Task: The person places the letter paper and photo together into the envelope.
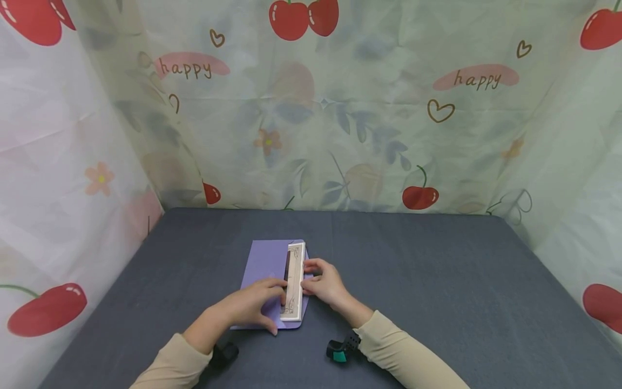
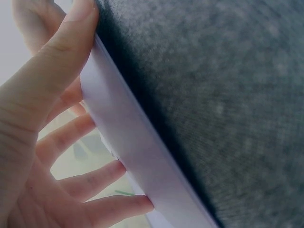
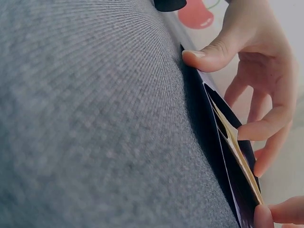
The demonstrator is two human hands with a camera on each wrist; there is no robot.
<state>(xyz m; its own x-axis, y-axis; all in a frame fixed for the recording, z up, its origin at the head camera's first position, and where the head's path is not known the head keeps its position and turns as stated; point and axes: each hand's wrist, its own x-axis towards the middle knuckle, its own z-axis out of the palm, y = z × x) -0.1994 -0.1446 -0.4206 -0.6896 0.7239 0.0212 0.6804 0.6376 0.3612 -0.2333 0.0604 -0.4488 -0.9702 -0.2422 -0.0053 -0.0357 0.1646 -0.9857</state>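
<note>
A flat purple folder [image 1: 267,259] lies on the dark table. Along its right side sits a long cream panel [image 1: 294,283] with brown scroll ornament and a dark strip beside it. My left hand [image 1: 252,302] rests over the folder, thumb at the near edge, fingertips by the panel's left side. In the left wrist view its spread fingers touch the pale purple surface [image 2: 123,118]. My right hand [image 1: 328,283] pinches the panel's right edge. From the right wrist view, gaps show between the folder's layers, and a yellowish edge [image 3: 232,137] runs between dark ones.
The dark grey tabletop [image 1: 427,281] spreads around the folder. Black straps [image 1: 342,348], one with a green patch, hang below the wrists. Behind and at the sides hangs a curtain [image 1: 369,108] printed with cherries, leaves and hearts.
</note>
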